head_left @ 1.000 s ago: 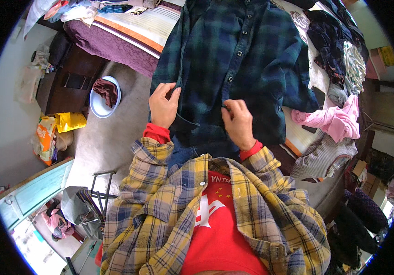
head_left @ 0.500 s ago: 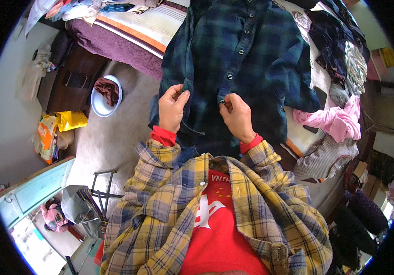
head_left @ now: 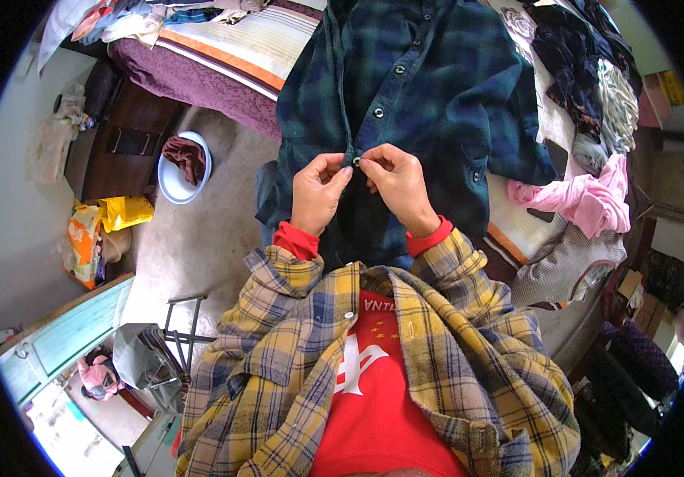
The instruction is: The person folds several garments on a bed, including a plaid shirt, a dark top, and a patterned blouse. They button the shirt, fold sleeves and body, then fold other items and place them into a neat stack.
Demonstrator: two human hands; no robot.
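A dark blue-green plaid shirt (head_left: 429, 119) lies spread in front of me on the bed, its front edges lengthwise. My left hand (head_left: 316, 191) pinches the left front edge of the shirt between thumb and fingers. Close beside it, my right hand (head_left: 396, 184) pinches the other edge at a small pale button (head_left: 357, 161). The fingertips of both hands nearly meet there. More buttons run up the placket (head_left: 399, 70) away from me. Whether the button is in a buttonhole cannot be made out.
A striped sheet (head_left: 239, 40) covers the bed. At right lie a pink garment (head_left: 588, 195), a grey checked cloth (head_left: 565, 266) and dark clothes (head_left: 565, 63). On the floor at left stands a white-blue basin (head_left: 175, 181) holding a brown cloth. A person in pink (head_left: 98, 378) shows beyond the doorway.
My right hand has moved left with its edge of the shirt, up to my left hand. The left hand has shifted slightly right, so the two front edges now meet.
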